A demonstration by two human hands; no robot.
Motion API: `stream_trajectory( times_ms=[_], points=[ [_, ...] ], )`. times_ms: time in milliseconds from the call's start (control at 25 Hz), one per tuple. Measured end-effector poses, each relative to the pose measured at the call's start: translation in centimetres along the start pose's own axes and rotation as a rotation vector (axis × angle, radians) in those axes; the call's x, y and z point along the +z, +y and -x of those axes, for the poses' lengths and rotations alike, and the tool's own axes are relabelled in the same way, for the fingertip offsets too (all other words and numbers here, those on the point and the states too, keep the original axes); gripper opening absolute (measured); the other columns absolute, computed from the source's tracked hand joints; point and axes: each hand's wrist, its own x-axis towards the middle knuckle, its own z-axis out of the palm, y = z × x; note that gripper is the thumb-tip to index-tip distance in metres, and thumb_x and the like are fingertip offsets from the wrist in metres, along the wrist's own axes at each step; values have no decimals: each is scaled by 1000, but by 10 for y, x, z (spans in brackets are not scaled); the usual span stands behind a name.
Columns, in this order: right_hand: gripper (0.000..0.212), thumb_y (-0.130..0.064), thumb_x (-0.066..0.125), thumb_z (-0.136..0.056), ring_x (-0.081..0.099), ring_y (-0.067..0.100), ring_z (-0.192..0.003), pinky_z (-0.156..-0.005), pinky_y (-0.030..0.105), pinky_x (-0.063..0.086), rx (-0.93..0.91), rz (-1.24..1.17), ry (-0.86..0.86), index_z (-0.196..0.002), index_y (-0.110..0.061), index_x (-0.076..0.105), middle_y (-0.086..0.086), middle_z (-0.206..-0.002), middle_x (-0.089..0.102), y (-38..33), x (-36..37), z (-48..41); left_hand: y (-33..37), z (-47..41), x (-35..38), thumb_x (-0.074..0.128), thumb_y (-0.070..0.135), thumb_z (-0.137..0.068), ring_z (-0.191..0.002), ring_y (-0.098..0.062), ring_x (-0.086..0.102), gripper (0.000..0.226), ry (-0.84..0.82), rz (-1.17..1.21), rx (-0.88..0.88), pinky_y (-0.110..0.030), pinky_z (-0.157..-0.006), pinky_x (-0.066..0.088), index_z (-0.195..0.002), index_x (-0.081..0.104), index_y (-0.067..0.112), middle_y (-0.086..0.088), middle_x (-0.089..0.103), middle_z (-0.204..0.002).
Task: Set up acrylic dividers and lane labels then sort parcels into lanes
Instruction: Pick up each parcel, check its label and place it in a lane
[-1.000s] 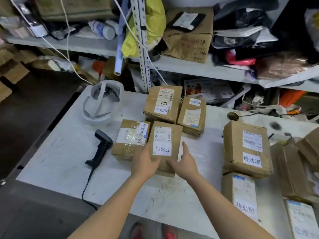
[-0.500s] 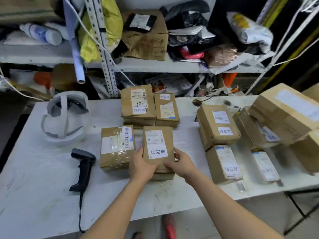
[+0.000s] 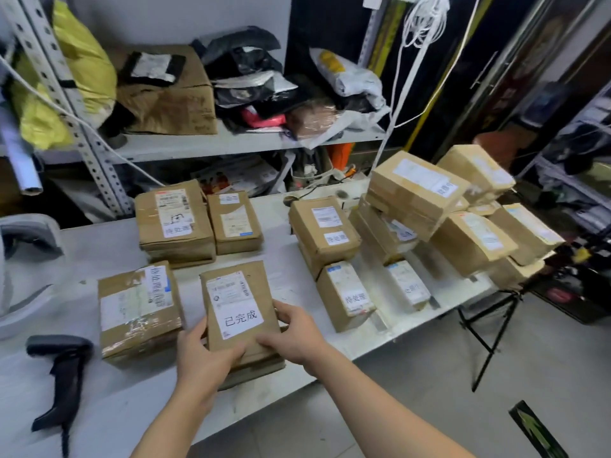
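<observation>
parcels (image 3: 325, 231): at least 13 | left hand (image 3: 201, 355), right hand (image 3: 294, 335): 2 | barcode scanner (image 3: 62, 368): 1 | white headset (image 3: 23, 259): 1

A scanner (image 3: 62, 375) lies on the table (image 3: 287, 292) left of the parcels (image 3: 140, 309).

The parcels (image 3: 238, 309) at mid-frame were matt brown cardboard with glossy tape and white paper labels. The worktop (image 3: 291, 285) was scuffed white. At lower left, the scanner (image 3: 61, 375) looked matt black plastic; the upper-left upright (image 3: 66, 94) was perforated metal.

White plastic headset (image 3: 29, 229) cut off at the left edge; labels on right-hand brown cardboard parcels (image 3: 469, 242) illegibly blurred.
</observation>
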Motion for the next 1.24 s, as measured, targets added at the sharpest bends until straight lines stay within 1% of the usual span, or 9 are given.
stream_trajectory(
  times_ms=[80,120,240,480,640,760,960,1120,1240],
  points=[
    [57,-26,75,-70,69,-2,-103,-91,34,60,-26,-24,26,-122,-44,67,-25,-112,73,-3,-14,16,10,13,2,96,27,-48,-106,-19,64,90,-5,10,37,-36,-87,57,-132,64,32,-2,60,-126],
    [56,-26,75,-70,68,-4,-103,-92,33,60,-42,-33,34,-123,-44,68,-26,-111,73,-4,-24,25,18,22,5,97,31,-47,-108,-20,65,95,-30,20,58,-41,-89,58,-136,62,34,-1,61,-127],
    [57,-26,78,-73,65,-5,-109,-97,28,56,-99,-73,27,-128,-38,67,-22,-116,72,-4,-58,52,42,46,14,97,11,-62,-101,-21,68,87,-99,30,101,-39,-78,58,-139,60,31,2,69,-119],
    [52,-21,83,-75,68,-5,-105,-97,27,56,-218,-159,17,-125,-31,71,-17,-115,74,25,-157,121,100,131,79,95,5,-63,-98,-26,68,78,-111,38,177,-39,-77,56,-131,66,33,2,73,-113],
    [57,-30,87,-71,70,0,-102,-97,30,57,-218,-165,52,-125,-30,70,-15,-115,75,50,-230,160,131,183,138,94,9,-63,-97,-23,66,74,-170,43,214,-32,-71,52,-130,68,28,2,73,-113],
    [51,-28,85,-77,68,-2,-102,-95,24,56,-210,-131,84,-125,-28,70,-17,-112,74,72,-289,184,150,209,194,94,12,-62,-98,-23,67,78,-219,33,222,-30,-69,53,-133,66,26,1,72,-114],
    [67,-37,88,-69,68,-1,-107,-95,30,58,-195,-133,196,-133,-30,67,-17,-117,74,104,-377,197,185,233,283,94,15,-65,-102,-17,66,71,-305,39,269,-30,-74,56,-122,61,40,9,68,-112],
    [65,-28,89,-73,70,0,-106,-95,32,58,-186,-209,273,-133,-28,67,-18,-113,76,120,-441,199,212,231,352,95,17,-66,-99,-4,66,82,-382,41,308,-18,-70,54,-137,58,36,16,68,-112],
    [61,-22,88,-77,72,1,-104,-88,24,58,-182,-199,343,-134,-26,67,-16,-111,77,121,-489,193,234,214,400,96,20,-65,-99,-3,67,81,-438,76,320,-22,-76,57,-134,59,41,17,69,-112]
  ],
)
